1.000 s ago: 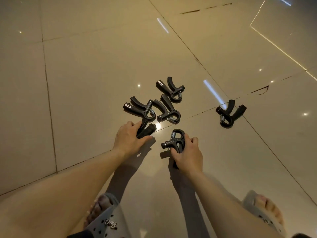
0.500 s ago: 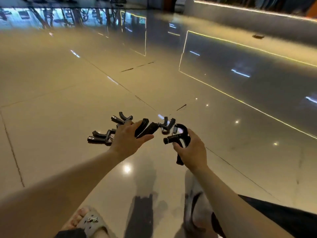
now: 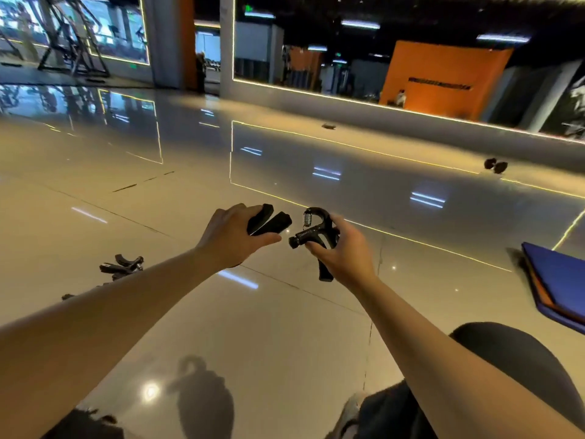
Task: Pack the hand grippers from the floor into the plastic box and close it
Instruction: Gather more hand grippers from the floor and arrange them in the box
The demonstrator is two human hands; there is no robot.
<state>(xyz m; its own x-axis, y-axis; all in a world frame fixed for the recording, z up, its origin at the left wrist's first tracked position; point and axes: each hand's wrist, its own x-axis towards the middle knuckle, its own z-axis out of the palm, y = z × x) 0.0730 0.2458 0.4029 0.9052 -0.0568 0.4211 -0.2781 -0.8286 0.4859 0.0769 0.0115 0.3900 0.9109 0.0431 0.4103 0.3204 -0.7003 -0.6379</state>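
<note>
My left hand (image 3: 232, 236) grips a black hand gripper (image 3: 268, 219); its two padded handles stick out past my fingers to the right. Beside it, my right hand (image 3: 343, 252) holds a second black hand gripper (image 3: 313, 231) with its spring on top and one handle hanging below my palm. Both hands are raised above the glossy tiled floor. More black hand grippers (image 3: 122, 267) lie on the floor at the left, partly hidden by my left forearm. No plastic box is in view.
A blue mat (image 3: 557, 280) lies on the floor at the right edge. A small dark object (image 3: 495, 166) sits far off near the mirrored wall. Gym machines (image 3: 72, 42) stand at the back left. My knee (image 3: 512, 353) is at the lower right.
Both hands have lifted their hand grippers off the floor, and my view has risen and swung right. The pile on the floor now sits at the left.
</note>
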